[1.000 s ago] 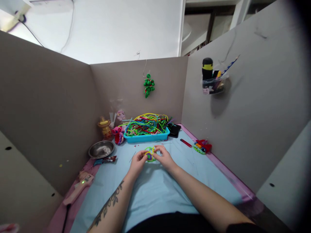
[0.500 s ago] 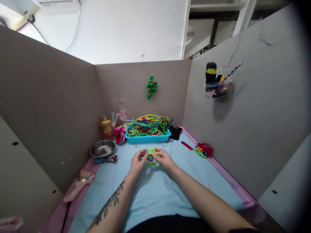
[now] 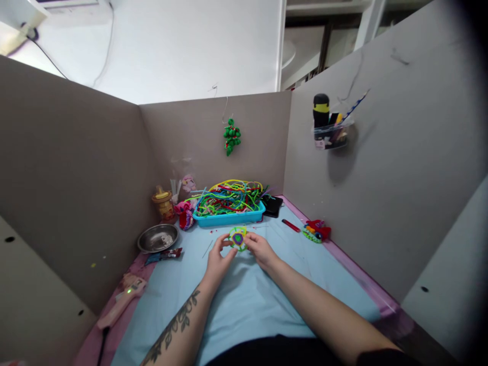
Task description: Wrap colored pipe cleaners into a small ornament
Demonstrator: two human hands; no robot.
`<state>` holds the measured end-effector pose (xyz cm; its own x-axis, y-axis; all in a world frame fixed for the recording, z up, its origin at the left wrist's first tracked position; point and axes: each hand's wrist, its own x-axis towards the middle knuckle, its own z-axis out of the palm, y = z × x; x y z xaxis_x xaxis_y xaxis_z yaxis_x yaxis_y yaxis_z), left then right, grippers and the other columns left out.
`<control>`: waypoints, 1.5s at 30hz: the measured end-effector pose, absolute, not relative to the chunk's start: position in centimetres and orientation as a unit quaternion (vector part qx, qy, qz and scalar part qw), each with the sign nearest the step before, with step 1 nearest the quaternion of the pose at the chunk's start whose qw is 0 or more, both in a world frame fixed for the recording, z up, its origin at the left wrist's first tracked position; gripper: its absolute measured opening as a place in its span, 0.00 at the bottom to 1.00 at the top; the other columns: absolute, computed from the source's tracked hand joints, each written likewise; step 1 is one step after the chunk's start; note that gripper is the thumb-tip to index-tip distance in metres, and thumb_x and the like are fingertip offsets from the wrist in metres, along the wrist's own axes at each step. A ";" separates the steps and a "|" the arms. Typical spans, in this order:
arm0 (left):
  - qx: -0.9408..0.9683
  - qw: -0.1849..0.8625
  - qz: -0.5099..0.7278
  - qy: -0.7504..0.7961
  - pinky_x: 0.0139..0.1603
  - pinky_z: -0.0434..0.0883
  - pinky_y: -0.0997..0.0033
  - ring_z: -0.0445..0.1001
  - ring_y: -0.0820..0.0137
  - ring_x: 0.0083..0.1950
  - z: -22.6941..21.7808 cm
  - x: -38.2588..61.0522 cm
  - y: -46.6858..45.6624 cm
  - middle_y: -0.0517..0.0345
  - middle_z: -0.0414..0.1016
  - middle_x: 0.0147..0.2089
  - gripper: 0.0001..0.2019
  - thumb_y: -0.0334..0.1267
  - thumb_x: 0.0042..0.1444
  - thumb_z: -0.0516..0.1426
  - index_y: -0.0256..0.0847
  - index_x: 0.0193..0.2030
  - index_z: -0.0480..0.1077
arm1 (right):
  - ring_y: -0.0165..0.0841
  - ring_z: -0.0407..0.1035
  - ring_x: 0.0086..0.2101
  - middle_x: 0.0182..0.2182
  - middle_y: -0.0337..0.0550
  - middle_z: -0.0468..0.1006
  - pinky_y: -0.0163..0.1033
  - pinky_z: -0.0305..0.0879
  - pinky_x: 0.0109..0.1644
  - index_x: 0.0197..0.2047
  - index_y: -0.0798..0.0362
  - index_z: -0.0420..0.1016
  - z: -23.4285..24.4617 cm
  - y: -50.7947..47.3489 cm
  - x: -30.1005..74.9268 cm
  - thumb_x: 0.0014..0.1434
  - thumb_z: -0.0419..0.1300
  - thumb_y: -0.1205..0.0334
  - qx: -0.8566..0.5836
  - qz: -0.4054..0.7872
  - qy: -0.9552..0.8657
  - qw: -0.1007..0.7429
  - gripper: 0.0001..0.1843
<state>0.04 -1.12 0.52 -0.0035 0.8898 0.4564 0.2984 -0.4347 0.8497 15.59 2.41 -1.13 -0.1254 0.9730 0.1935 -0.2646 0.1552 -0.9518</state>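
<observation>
Between my hands, above the blue cloth, is a small round pipe-cleaner piece [image 3: 238,238]. It has a green middle, a purple ring and a looped green and yellow rim, and its flat face is turned towards me. My right hand [image 3: 261,249] pinches its right edge between thumb and fingers. At the left edge, my left hand [image 3: 219,258] is curved round it, fingertips and thumb at the rim with a gap between them. A thin wire-like stick [image 3: 207,249] lies on the cloth left of my left hand.
Behind stands a blue tray [image 3: 229,219] heaped with coloured pipe cleaners. A metal bowl [image 3: 147,245], a wrapper [image 3: 163,255] and a pink glue gun [image 3: 121,305] lie left. To the right are a red cutter [image 3: 291,225] and a colourful pipe-cleaner figure [image 3: 317,231]. Grey panels surround the table.
The round piece has tilted up, so its face shows more fully. My left thumb and fingers have spread further apart. The whole view has shifted slightly.
</observation>
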 end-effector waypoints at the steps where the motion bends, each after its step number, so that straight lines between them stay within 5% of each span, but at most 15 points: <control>1: 0.650 0.268 0.544 0.458 0.47 0.63 0.62 0.72 0.62 0.45 0.4 0.1 -1.1 0.53 0.76 0.40 0.23 0.38 0.45 0.60 0.42 0.50 0.65 | 0.28 0.59 0.24 0.22 0.36 0.68 0.33 0.55 0.29 0.24 0.54 0.66 -1.2 2.4 15.5 0.44 0.62 0.45 -0.347 0.552 -0.511 0.560 0.19; 9: 0.674 0.174 0.545 0.468 0.47 0.64 0.62 0.69 0.63 0.42 0.3 0.1 -1.3 0.51 0.74 0.43 0.24 0.40 0.44 0.62 0.44 0.51 0.69 | 0.26 0.57 0.23 0.20 0.34 0.66 0.32 0.52 0.28 0.23 0.54 0.66 -1.7 1.7 14.2 0.43 0.63 0.47 -0.327 0.582 -0.503 0.549 0.18; 21: 0.684 0.201 0.558 0.424 0.48 0.64 0.59 0.72 0.61 0.42 0.9 0.6 -1.5 0.53 0.78 0.40 0.11 0.37 0.48 0.60 0.48 0.40 0.76 | 0.27 0.60 0.24 0.21 0.36 0.69 0.32 0.54 0.28 0.22 0.54 0.67 -0.6 1.0 14.3 0.39 0.66 0.50 -0.349 0.628 -0.440 0.538 0.17; 31: 0.616 0.314 0.550 0.468 0.48 0.66 0.62 0.73 0.62 0.44 0.5 0.2 -0.9 0.51 0.78 0.42 0.13 0.38 0.45 0.62 0.42 0.39 0.76 | 0.27 0.60 0.23 0.20 0.36 0.68 0.31 0.53 0.27 0.22 0.54 0.68 -0.7 1.2 14.5 0.42 0.64 0.52 -0.370 0.600 -0.467 0.534 0.15; 38: 0.500 0.447 0.593 0.446 0.46 0.69 0.64 0.75 0.63 0.42 0.7 -0.4 -0.1 0.48 0.77 0.44 0.19 0.40 0.41 0.64 0.38 0.42 0.75 | 0.29 0.60 0.25 0.21 0.36 0.68 0.35 0.57 0.31 0.24 0.53 0.69 -0.2 2.3 16.4 0.47 0.59 0.52 -0.415 0.408 -0.561 0.589 0.13; 45: 0.451 0.523 0.598 0.407 0.47 0.68 0.64 0.75 0.63 0.44 0.7 -0.9 0.1 0.47 0.76 0.46 0.23 0.41 0.38 0.66 0.37 0.43 0.74 | 0.29 0.59 0.23 0.20 0.35 0.67 0.35 0.55 0.28 0.31 0.53 0.73 -1.4 3.3 16.7 0.44 0.60 0.60 -0.458 0.355 -0.612 0.538 0.09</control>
<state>-0.89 0.08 0.72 -0.0465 0.9925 0.1131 -0.2583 -0.1213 0.9584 16.68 3.30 -1.35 -0.0014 0.9429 0.3332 0.1790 0.3280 -0.9276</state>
